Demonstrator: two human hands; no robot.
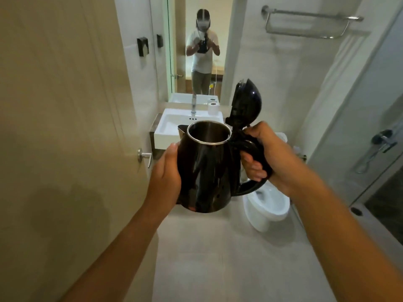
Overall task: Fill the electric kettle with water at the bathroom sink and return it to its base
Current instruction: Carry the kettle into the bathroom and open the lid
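A black electric kettle (205, 168) hangs in front of me at the bathroom doorway, its lid (247, 99) flipped up and the steel-rimmed mouth open. My right hand (261, 153) grips the kettle's handle. My left hand (166, 173) presses flat against the kettle's left side. Beyond the kettle stands a white sink (168, 125) with a chrome tap (193, 104) under a mirror. The inside of the kettle looks dry as far as I can see. The kettle's base is not in view.
An open wooden door (65, 127) with a lever handle (145, 156) fills the left. A white toilet (267, 205) stands right of the kettle, a glass shower screen (370, 149) further right. A toilet roll (213, 108) sits on the sink ledge. A towel rail (309, 20) hangs high.
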